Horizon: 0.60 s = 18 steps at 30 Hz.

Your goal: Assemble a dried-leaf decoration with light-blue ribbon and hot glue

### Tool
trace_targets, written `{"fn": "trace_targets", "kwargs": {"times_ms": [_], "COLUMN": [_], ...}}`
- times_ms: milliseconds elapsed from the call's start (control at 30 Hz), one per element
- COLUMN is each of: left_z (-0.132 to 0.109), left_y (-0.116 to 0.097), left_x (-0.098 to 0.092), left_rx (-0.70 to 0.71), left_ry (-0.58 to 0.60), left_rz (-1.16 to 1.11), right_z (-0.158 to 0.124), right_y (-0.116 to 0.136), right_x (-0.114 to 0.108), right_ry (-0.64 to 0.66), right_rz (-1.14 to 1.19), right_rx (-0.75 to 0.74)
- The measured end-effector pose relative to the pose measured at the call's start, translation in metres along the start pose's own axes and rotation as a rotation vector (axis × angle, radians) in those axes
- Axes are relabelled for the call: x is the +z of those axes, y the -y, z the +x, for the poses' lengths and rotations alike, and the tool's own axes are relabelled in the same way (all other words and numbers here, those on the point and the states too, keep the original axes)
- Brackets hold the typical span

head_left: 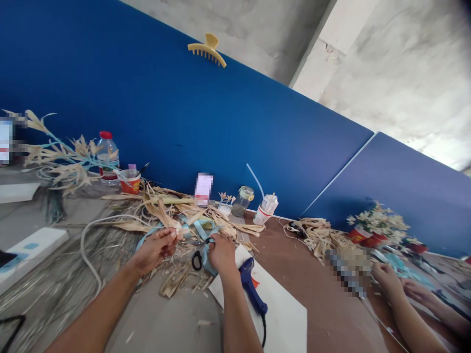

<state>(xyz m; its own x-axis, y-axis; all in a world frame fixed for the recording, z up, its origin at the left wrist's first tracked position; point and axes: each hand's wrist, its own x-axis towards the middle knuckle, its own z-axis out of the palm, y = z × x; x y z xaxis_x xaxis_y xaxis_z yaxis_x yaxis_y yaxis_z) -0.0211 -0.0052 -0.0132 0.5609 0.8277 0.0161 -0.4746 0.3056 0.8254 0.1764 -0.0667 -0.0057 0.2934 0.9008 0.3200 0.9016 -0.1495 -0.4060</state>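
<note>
Beige husk flowers (73, 172) on blue stems stand at far left, in front of a red-capped bottle (106, 145). Nearer the middle, the left hand (157, 249) has thumb and forefinger pressed together, pinching a pale scrap (180, 227) that sits right at the fingertips. Black-handled scissors (196, 261) lie between the hands. Beside them, the right hand (223, 252) curls its fingers over blue ribbon (208, 264); whether they grip anything cannot be told. Right of that forearm, a blue glue gun (253, 289) rests on a white board (285, 314).
</note>
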Motion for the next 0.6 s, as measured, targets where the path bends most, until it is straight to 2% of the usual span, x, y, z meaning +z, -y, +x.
{"fn": "trace_targets", "kwargs": {"times_ms": [300,467,600], "left_z": [-0.003,-0.004,-0.003], "left_y": [-0.004,-0.004,-0.003], "left_x": [0.004,0.006,0.004], "left_rx": [-0.015,-0.028,-0.032], "left_ry": [0.033,0.017,0.009], "left_rz": [-0.022,-0.020,-0.007], "right_z": [0.005,0.006,0.009], "right_y": [-0.009,-0.010,-0.011], "right_x": [0.016,0.019,0.011], "right_ry": [0.005,0.000,-0.024], "right_rz": [-0.173,-0.158,-0.062], "right_rx": [-0.004,-0.021,-0.075]}}
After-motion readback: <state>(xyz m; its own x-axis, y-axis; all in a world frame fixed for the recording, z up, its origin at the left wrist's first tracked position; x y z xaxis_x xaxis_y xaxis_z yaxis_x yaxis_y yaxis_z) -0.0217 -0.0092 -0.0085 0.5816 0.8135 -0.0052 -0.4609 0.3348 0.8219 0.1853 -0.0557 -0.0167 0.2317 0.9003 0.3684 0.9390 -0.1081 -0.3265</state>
